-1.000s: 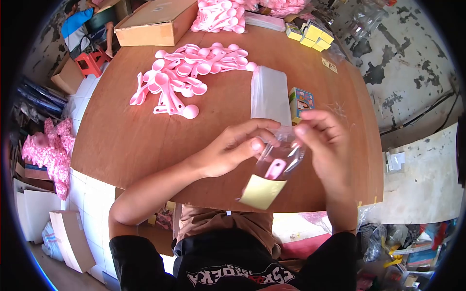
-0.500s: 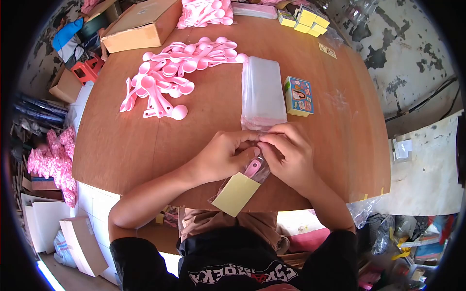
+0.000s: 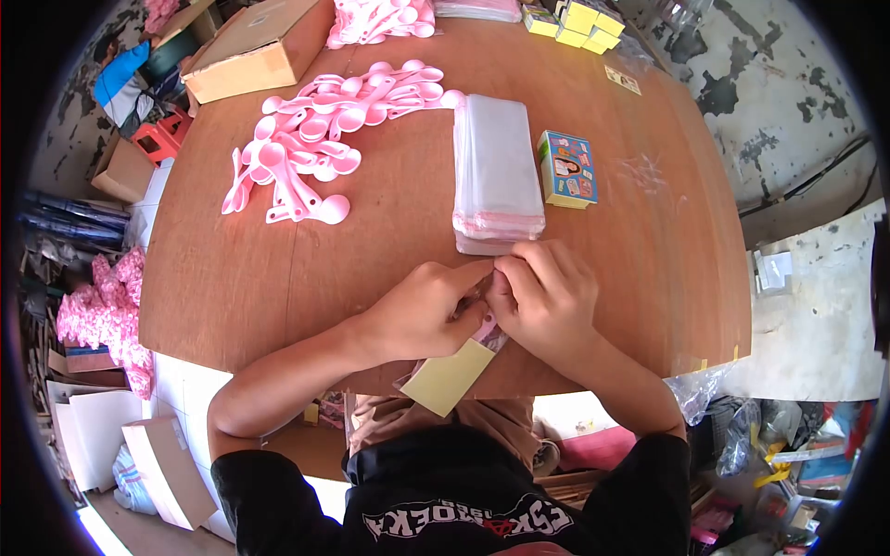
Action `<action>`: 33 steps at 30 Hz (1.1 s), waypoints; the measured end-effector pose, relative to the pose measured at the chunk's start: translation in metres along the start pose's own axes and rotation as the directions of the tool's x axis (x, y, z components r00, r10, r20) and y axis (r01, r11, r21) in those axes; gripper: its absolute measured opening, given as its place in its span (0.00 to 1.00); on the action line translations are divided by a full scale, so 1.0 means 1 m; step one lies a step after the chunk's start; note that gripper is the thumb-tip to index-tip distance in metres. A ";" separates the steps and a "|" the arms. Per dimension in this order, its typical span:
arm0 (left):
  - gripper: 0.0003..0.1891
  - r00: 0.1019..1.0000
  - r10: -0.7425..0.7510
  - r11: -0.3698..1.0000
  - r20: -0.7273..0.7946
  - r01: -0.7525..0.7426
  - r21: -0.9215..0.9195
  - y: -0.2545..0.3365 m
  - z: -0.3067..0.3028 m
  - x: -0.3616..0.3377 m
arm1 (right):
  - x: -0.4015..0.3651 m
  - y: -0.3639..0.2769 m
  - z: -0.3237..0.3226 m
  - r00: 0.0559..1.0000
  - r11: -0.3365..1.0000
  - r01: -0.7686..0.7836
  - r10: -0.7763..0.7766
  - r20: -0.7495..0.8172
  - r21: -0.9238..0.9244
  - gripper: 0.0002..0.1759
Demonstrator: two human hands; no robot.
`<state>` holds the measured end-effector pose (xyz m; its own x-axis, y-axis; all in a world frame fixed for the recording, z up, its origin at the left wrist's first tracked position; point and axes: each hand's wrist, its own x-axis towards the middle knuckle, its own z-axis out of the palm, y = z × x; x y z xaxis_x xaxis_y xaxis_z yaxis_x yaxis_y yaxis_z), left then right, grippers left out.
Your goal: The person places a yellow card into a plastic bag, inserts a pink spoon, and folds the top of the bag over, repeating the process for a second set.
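My left hand [image 3: 422,310] and my right hand [image 3: 552,295] meet near the table's front edge, both with fingers pinched on the upper end of a clear plastic bag [image 3: 502,339]. Inside the bag shows the pink handle of a measuring spoon [image 3: 487,326], mostly hidden by my fingers. A pale yellow card [image 3: 449,378] lies at the bag's lower end, over the table edge. Just beyond my hands rests a stack of clear plastic bags [image 3: 499,157]. Right of it sits a stack of printed cards [image 3: 569,169] with a blue picture on top.
Pink measuring spoons [image 3: 352,116] lie piled on the left of the wooden table [image 3: 649,278], with more spoons [image 3: 382,18] at the back. A cardboard box [image 3: 255,51] stands far left. Yellow card stacks [image 3: 589,23] sit far right. Another person [image 3: 120,83] is at upper left.
My fingers have closed in tighter at the bag's top, covering more of the spoon handle. The card has tilted slightly and shifted up. The whole view has moved a little.
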<state>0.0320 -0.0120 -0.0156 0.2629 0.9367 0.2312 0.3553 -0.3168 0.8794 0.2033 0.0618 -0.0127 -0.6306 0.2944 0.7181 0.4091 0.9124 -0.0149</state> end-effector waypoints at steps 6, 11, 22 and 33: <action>0.19 0.992 0.124 0.992 -0.020 -0.124 0.003 0.001 0.002 0.000 | 0.004 0.010 0.002 0.991 0.956 -0.110 0.126 -0.042 0.272 0.10; 0.25 0.997 0.078 0.997 0.025 -0.079 0.020 0.010 -0.007 0.000 | 0.003 0.027 -0.006 0.913 0.663 -0.395 0.357 0.195 0.636 0.06; 0.18 0.907 0.039 0.919 -0.420 -0.197 -0.341 0.000 -0.014 -0.002 | 0.059 0.130 -0.123 0.978 -0.426 -0.208 -0.082 0.192 0.880 0.08; 0.17 0.887 0.022 0.973 -0.462 -0.125 -0.195 0.010 -0.017 -0.004 | 0.033 0.160 -0.043 0.690 0.655 -0.649 0.721 -0.064 0.387 0.12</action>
<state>0.0191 -0.0158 -0.0007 -0.1736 0.8925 0.4162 0.1382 -0.3963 0.9076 0.2769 0.2055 0.0386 -0.0977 0.8432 0.5287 0.4217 0.5163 -0.7454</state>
